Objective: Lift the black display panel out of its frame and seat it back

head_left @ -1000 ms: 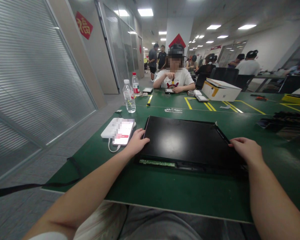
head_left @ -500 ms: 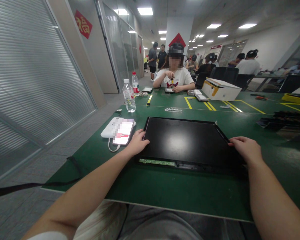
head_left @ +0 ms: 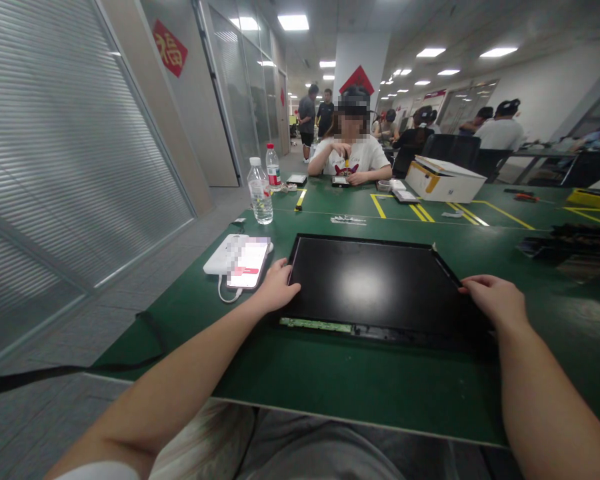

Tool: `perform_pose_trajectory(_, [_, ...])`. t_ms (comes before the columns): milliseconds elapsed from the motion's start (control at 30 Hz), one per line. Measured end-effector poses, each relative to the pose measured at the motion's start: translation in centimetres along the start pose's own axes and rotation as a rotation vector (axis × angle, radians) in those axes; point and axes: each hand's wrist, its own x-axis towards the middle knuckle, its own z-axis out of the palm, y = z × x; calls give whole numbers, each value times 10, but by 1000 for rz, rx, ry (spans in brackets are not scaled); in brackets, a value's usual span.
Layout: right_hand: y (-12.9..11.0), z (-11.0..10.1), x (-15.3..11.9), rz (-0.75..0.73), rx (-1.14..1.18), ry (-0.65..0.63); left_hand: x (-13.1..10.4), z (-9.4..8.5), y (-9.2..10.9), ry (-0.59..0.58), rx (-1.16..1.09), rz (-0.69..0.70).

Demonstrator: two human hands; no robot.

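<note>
A black flat display panel (head_left: 365, 280) lies face up on the green table (head_left: 360, 383), its dark glossy surface reflecting a bright spot. Along its near edge a strip of green circuit board (head_left: 316, 325) is exposed. My left hand (head_left: 279, 287) grips the panel's left edge, thumb on top and fingers curled around the side. At the right edge, my right hand (head_left: 497, 300) pinches the frame between thumb and fingers. The undersides of both grips are hidden.
Left of the panel lie a phone (head_left: 249, 263) and a white power bank (head_left: 223, 257) joined by a cable. Two bottles, one nearer (head_left: 260, 193), stand behind them. Across the table sits a person (head_left: 350, 157) beside a white box (head_left: 445, 180). Dark parts (head_left: 570, 243) lie at the right.
The whole view has shifted very slightly. Both hands keep their hold on the panel's edges, and the panel stays in place on the table.
</note>
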Motion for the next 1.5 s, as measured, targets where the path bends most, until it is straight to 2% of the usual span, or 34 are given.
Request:
perform_pose_trajectory(267, [2,2,2,-36,-32,25,-10,-22,6,-90,98,230])
perform_pose_trajectory(500, [4,3,3,-7,-46,0,-14,-37,10,-232,121,302])
perform_pose_trajectory(900, [7,5,5,-48,-33,30,-14,-39,5,-343,-24,360])
perform_pose_trajectory(1200, [8,6,6,-47,-46,29,-19,-44,16,-407,-38,412])
perform_pose_trajectory(1500, [7,6,5,-47,-57,21,-19,-44,17,-433,-23,469])
